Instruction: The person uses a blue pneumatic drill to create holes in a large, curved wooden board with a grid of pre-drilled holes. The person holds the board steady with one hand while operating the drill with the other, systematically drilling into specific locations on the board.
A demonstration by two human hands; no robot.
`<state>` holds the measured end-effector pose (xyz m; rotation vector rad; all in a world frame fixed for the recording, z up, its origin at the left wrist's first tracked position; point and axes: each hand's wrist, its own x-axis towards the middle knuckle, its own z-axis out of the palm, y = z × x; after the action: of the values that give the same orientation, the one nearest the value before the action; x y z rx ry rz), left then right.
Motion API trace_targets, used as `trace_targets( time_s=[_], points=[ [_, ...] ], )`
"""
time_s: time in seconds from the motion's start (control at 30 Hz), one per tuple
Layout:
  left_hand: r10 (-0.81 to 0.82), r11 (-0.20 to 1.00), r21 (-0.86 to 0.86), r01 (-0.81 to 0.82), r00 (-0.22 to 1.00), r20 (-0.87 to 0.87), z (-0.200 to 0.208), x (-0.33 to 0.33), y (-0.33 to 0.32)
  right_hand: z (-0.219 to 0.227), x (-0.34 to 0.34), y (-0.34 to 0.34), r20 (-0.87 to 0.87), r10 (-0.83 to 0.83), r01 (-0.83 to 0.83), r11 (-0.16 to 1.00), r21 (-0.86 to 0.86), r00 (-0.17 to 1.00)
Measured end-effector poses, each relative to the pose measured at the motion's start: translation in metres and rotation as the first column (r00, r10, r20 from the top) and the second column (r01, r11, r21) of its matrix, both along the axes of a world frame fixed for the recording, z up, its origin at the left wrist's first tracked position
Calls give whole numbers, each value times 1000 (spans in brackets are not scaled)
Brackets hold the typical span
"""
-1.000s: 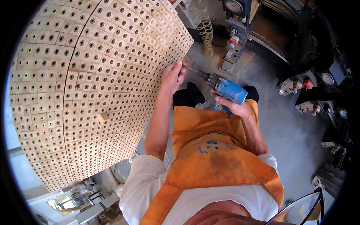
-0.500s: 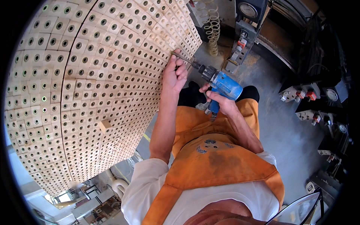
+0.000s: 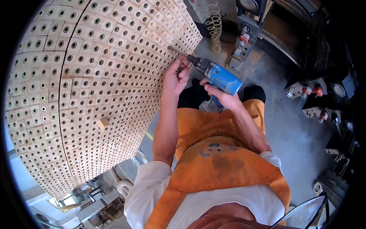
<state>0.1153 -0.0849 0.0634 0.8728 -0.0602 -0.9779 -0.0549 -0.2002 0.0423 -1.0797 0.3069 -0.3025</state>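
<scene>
In the head view, the right hand grips a blue-and-black power drill, whose long, thin metal bit points at a tall stack of pale wooden blocks on the person's left. The left hand is curled just below the bit, seemingly around small dark pieces too small to identify. Many block holes have dark metal rims; pale, unrimmed ones show near the bit. The step looks like lining up the bit with a hole; whether it touches, I cannot tell. The next move calls for a square, steady approach, fingers clear.
</scene>
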Motion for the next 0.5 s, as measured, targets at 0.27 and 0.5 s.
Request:
trace_targets(
  time_s=[0.27, 0.5],
  points=[
    [-156, 960, 228, 164, 986, -52, -39, -56, 29, 12, 4, -8, -14, 43, -43, 999, 17, 999],
    [-176, 956, 246, 158, 983, 51, -33, -60, 46, 4, 8, -5, -7, 25, -25, 999, -33, 1000]
  ],
)
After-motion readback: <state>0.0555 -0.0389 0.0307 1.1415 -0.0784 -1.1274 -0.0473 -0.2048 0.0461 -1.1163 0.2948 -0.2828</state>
